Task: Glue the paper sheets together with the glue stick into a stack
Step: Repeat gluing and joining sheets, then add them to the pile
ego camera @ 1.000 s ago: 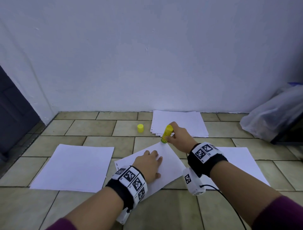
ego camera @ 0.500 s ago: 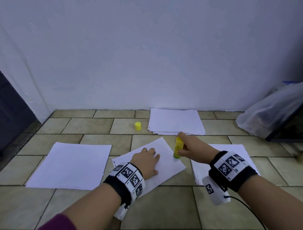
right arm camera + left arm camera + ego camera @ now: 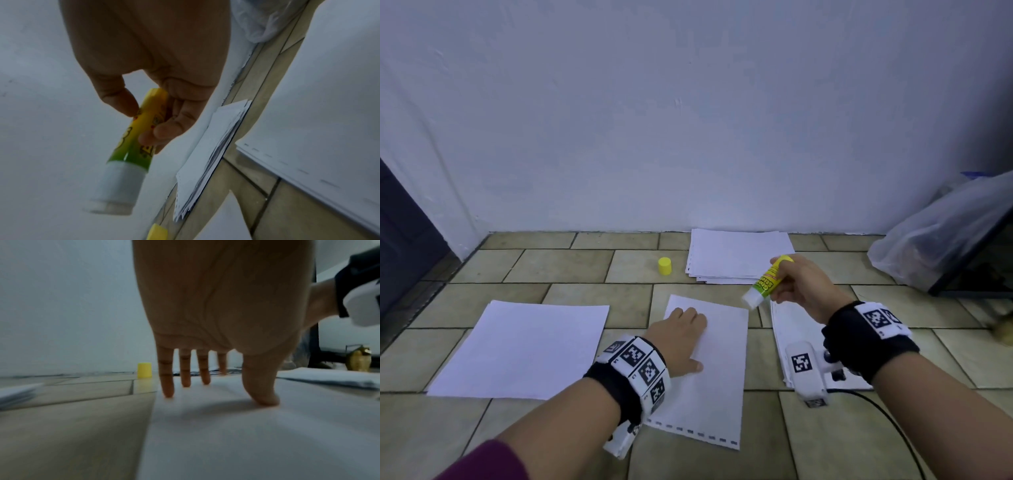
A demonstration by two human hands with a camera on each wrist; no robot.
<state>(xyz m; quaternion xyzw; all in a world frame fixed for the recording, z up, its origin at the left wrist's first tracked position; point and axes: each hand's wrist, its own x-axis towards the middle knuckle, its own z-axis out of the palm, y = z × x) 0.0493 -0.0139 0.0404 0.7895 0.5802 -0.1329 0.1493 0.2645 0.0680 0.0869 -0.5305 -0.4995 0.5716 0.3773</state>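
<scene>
A white paper sheet [image 3: 717, 370] with a dashed edge lies on the tiled floor in front of me. My left hand [image 3: 681, 337] lies flat on its upper left part, fingers [image 3: 168, 386] straight and thumb down on the paper. My right hand [image 3: 796, 284] pinches an uncapped yellow-green glue stick [image 3: 767, 281], white tip tilted down-left, raised just above the sheet's far right corner. In the right wrist view the thumb and fingers hold the glue stick [image 3: 133, 146] at mid-body. Its yellow cap [image 3: 664, 266] stands upright on the floor.
A paper pile [image 3: 739, 255] lies by the wall. Another paper stack [image 3: 782, 346] sits under my right wrist, and a white sheet [image 3: 524, 346] lies at left. A clear plastic bag [image 3: 941, 233] leans at right. A dark door [image 3: 400, 233] stands at left.
The centre sheet turned from slanted to nearly square with me under my left hand. My right hand lifted the glue stick off the paper and moved it to the right, tip tilted.
</scene>
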